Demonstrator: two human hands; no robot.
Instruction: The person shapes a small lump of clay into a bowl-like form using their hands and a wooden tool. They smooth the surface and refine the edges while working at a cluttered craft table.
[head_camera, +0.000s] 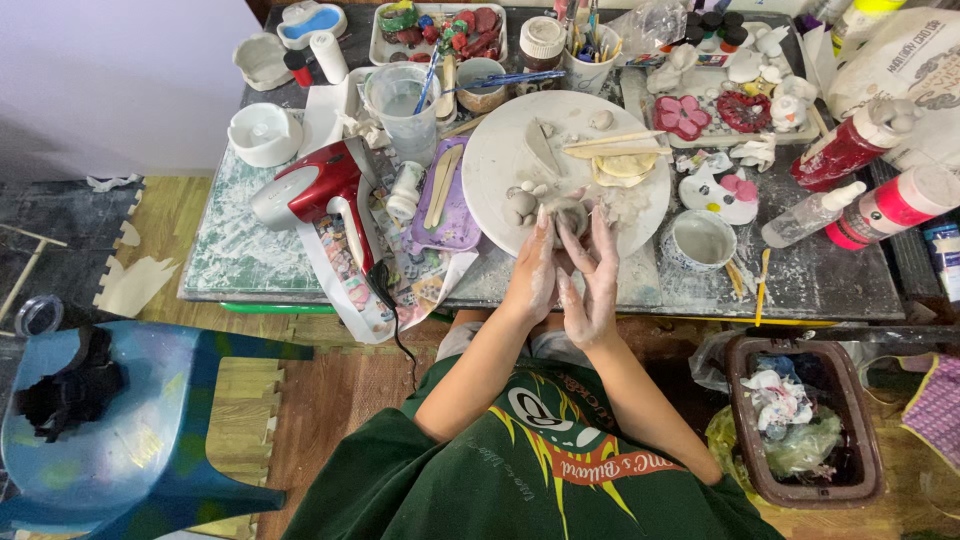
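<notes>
Grey clay, a small lump (572, 215), sits at the near edge of a round white board (500, 150) on the cluttered table (830, 280), and both hands close around it. The left hand (533, 270) cups it from one side, fingers curled up against it; the right hand (592, 280) presses in from the other, fingertips on the clay. Both hands are smeared pale with it. Just beside the lump lie a few small clay balls (521, 200), and farther back on the board some wooden sticks (612, 146). Left of the board rests a purple tray (462, 222), then a red hair dryer (315, 187) with a clear cup of water (404, 105) behind it. Right of the board stands a small white bowl (702, 240), and beyond it red and pink paint bottles (860, 170).
</notes>
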